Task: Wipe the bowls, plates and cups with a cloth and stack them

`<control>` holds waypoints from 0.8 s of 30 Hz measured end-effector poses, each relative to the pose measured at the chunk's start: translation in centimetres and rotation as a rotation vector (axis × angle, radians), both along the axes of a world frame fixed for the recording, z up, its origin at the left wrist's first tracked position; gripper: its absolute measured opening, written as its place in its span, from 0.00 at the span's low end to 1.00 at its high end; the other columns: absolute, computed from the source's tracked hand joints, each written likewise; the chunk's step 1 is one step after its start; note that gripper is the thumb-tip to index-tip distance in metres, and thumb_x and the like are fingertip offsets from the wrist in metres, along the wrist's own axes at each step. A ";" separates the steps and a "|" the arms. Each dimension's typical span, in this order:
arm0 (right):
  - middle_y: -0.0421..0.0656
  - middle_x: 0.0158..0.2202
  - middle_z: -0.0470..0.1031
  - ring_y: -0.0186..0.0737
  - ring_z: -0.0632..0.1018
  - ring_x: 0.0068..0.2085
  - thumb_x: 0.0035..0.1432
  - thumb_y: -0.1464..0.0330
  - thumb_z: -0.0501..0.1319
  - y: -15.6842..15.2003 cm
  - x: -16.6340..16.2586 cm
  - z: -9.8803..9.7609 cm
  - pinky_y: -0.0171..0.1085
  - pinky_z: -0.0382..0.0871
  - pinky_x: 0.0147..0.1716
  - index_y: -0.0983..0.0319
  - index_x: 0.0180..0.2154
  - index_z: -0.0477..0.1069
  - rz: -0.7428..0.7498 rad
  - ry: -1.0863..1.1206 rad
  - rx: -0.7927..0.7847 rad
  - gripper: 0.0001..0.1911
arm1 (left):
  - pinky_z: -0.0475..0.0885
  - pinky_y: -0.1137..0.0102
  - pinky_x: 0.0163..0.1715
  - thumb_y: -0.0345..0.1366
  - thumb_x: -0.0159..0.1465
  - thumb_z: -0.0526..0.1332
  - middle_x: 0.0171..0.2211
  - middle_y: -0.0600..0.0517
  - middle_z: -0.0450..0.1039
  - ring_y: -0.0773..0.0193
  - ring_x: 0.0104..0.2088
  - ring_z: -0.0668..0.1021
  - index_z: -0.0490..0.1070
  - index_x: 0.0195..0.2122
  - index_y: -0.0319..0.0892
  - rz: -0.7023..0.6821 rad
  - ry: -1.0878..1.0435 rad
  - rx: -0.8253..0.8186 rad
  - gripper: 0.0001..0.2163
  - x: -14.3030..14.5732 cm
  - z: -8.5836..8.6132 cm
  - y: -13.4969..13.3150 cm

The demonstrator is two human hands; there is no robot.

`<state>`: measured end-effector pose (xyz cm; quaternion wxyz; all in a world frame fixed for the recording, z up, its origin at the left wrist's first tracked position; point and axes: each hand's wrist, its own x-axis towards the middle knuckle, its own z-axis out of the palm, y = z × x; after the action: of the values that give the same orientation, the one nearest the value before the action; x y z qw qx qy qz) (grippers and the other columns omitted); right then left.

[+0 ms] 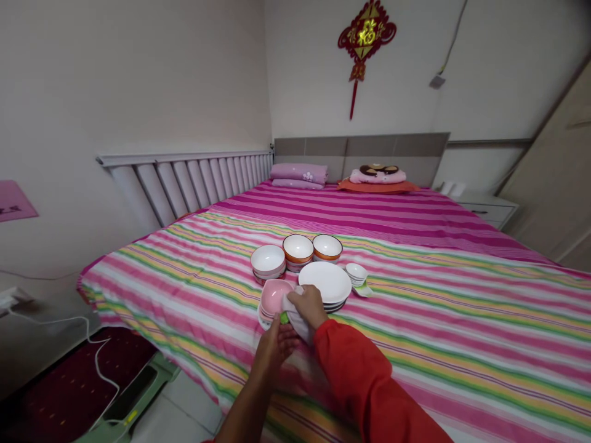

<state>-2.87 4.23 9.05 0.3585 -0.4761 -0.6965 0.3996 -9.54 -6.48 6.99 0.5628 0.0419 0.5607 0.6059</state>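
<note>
Bed (415, 295) with a striped sheet serves as the work surface. The crockery is bunched near the foot-side edge, within arm's reach, and stacked by kind, probably so it sits steady on the soft mattress. Stack of white plates (324, 282) is in the middle. Behind it are a white bowl stack (268, 259) and two orange-rimmed bowls (298, 248), with small white dishes (356, 271) to the right. Pink bowl (276, 295) sits on pink saucers at the near-left of the cluster, tilted toward the person. Right hand (307, 304), in a red sleeve, has its fingers closed on a white cloth (295, 321) pressed against the bowl's rim. Left hand (274, 344) is just below, fingers curled at the cloth's lower end beside a small green item (284, 318). Can't tell whether it actually grips anything; the view is too small.
</note>
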 end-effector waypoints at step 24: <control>0.33 0.14 0.54 0.28 0.57 0.20 0.41 0.62 0.59 -4.3 9.7 2.3 0.30 0.50 0.18 0.60 0.15 0.57 -0.033 0.424 -0.091 0.13 | 0.70 0.65 0.46 0.59 0.63 0.44 0.50 0.44 0.74 0.56 0.50 0.75 0.65 0.58 0.43 -0.123 -0.301 0.560 0.31 5.2 0.8 1.1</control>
<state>6.87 -0.06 11.38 0.4817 -0.4084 -0.5787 0.5161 -4.35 -5.37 7.76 0.6414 0.1388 0.2791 0.7010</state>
